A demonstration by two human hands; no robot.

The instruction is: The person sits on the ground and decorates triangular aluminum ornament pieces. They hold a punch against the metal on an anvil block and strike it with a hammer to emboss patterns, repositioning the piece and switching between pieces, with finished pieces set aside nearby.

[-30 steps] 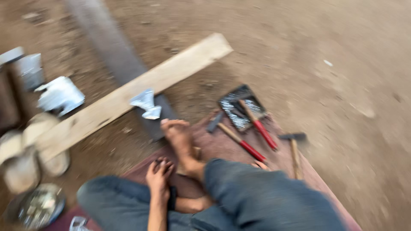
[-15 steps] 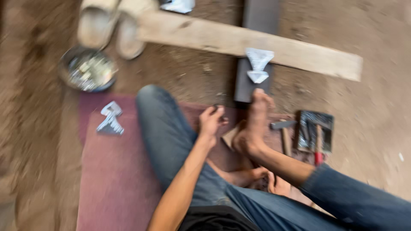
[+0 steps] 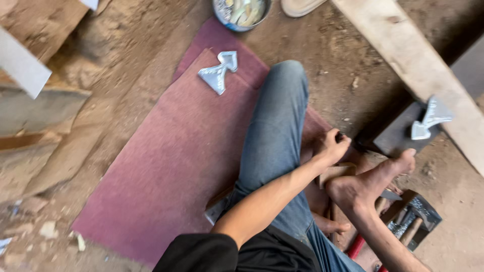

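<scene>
A maroon mat [image 3: 166, 161] covers most of the dirt ground, running from the lower left up toward a round metal bowl [image 3: 241, 12] at the top edge. The person sits on the mat's right part, one leg in blue jeans [image 3: 275, 136] bent with the knee pointing up the picture. To the right a long pale wooden plank [image 3: 408, 65] crosses the ground slantwise, and under its lower end lies a dark flat block [image 3: 398, 133]. At the far left stand rough wooden boards [image 3: 35, 111].

A bare foot [image 3: 370, 184] stretches toward the dark block, its toes just short of it. Behind the foot, at the lower right, a dark tray [image 3: 416, 216] holds tools, with wooden handles and a red handle [image 3: 357, 246] showing beside the shin.

The left hand [image 3: 330, 147] reaches down beside the knee, its fingers curled shut near the ground in front of the foot (what they close on, if anything, is hidden, so I cannot tell). The right hand is out of the picture.

A shiny cut-metal piece [image 3: 428, 118], shaped like an arrowhead on a flared base, rests on the dark block against the plank's edge. A second piece of the same shape [image 3: 218, 71] lies on the mat, well apart from the hand.
</scene>
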